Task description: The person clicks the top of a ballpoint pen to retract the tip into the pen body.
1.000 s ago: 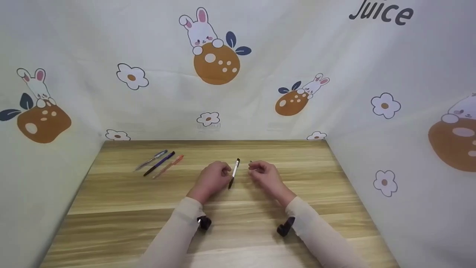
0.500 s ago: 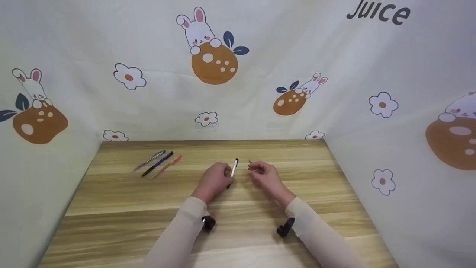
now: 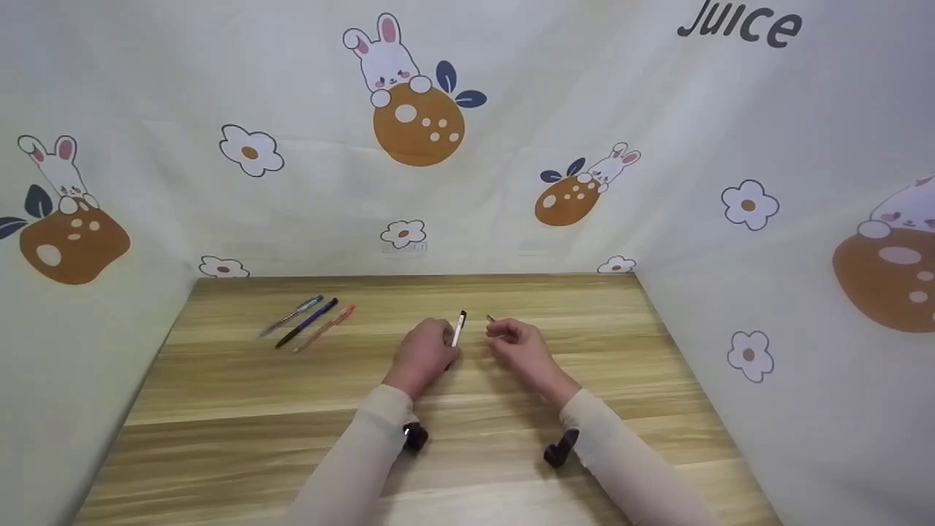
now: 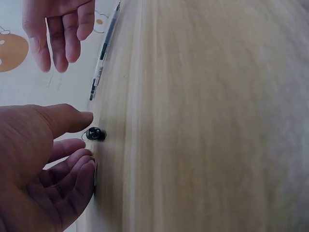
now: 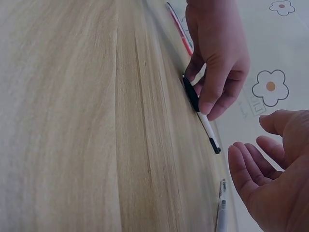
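Observation:
A white pen with black ends (image 3: 458, 332) lies slantwise on the wooden table, between the two hands in the head view. My left hand (image 3: 425, 354) is at its near half, thumb across the pen. In the left wrist view the pen's black end (image 4: 94, 134) sits between thumb and forefinger, with a gap still visible. My right hand (image 3: 522, 347) hovers low with fingers loosely bent and nothing in them. Beside it lies a clear pen (image 4: 104, 55), mostly hidden behind that hand in the head view; the right wrist view shows one end (image 5: 222, 205).
Three more pens lie side by side at the table's back left: a clear one (image 3: 291, 316), a dark blue one (image 3: 307, 324) and an orange-red one (image 3: 326, 327). A printed cloth (image 3: 321, 197) rises behind and along both sides of the table (image 3: 241, 438).
My left hand has moved a little to the right, its thumb now over the white pen. The right hand has stayed almost still. The head view has shifted slightly.

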